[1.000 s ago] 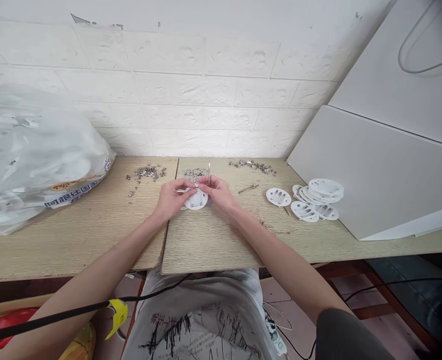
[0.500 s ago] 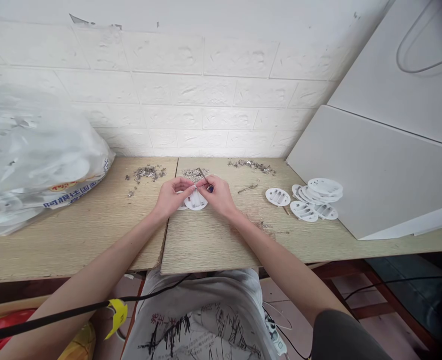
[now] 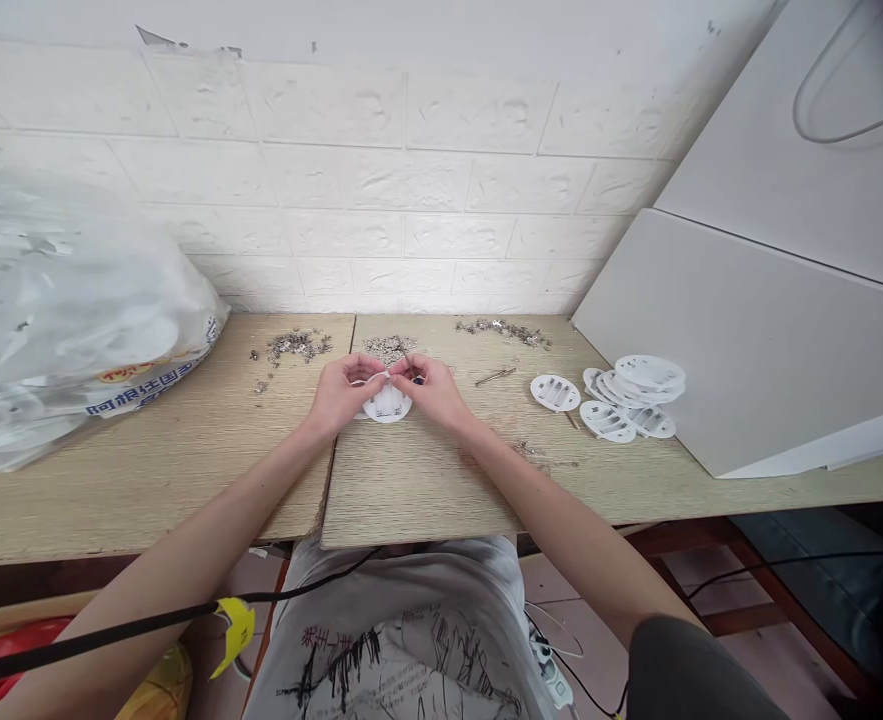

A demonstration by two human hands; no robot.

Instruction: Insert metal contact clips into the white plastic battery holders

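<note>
A round white plastic disc (image 3: 387, 404), with slots like battery bays, lies in front of me between my hands. My left hand (image 3: 342, 396) pinches its upper left edge between thumb and fingers. From the other side my right hand (image 3: 436, 391) closes around a thin metal tool (image 3: 402, 347) with a dark blue end, its thumb at the disc's top edge. The fingertips meet there, and any small part between them is hidden. Just behind the fingers lies a pile of small metal pieces (image 3: 385, 348).
More small metal parts lie in heaps at left (image 3: 298, 345) and back right (image 3: 507, 331). A thin metal rod (image 3: 495, 377) rests right of my hand. Several white discs (image 3: 649, 375) are piled by a grey panel (image 3: 771, 350). A bulging plastic bag (image 3: 88, 330) stands left.
The disc has shifted slightly left and turned under my fingers. The tool in my right hand has tilted and its blue end shows less. My arms stay nearly still.
</note>
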